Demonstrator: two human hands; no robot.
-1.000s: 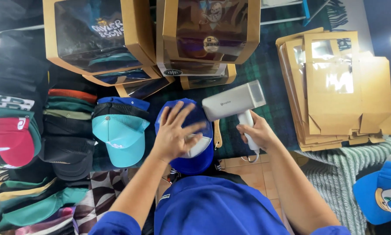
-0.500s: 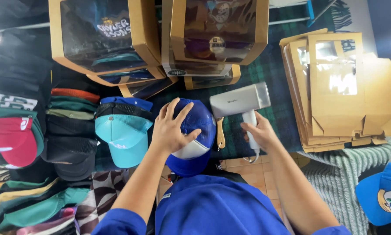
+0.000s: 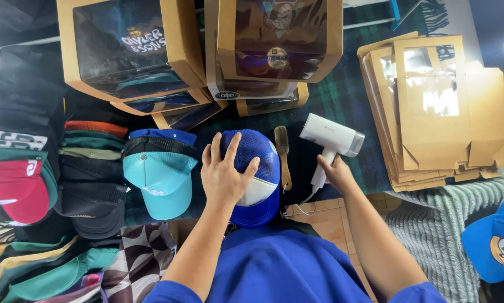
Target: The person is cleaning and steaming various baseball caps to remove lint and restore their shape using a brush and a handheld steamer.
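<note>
A blue and white mesh-backed cap [image 3: 260, 174] rests at the table's near edge, and my left hand [image 3: 225, 174] lies spread on top of it with fingers apart. My right hand [image 3: 335, 171] grips the handle of a white hand-held steamer [image 3: 331, 137], whose head is turned away to the right, off the cap. A wooden brush [image 3: 283, 154] lies on the dark plaid cloth between the cap and the steamer.
Windowed cardboard boxes [image 3: 134, 47] with caps inside stand stacked at the back. Flat folded boxes [image 3: 431, 106] lie piled at the right. Rows of stacked caps, a teal one [image 3: 159, 179] in front, fill the left. Another blue cap [image 3: 496, 241] sits at the far right.
My right hand has swung the steamer away to the right and lowered it, uncovering the brush. My left hand has settled flat on the cap's crown.
</note>
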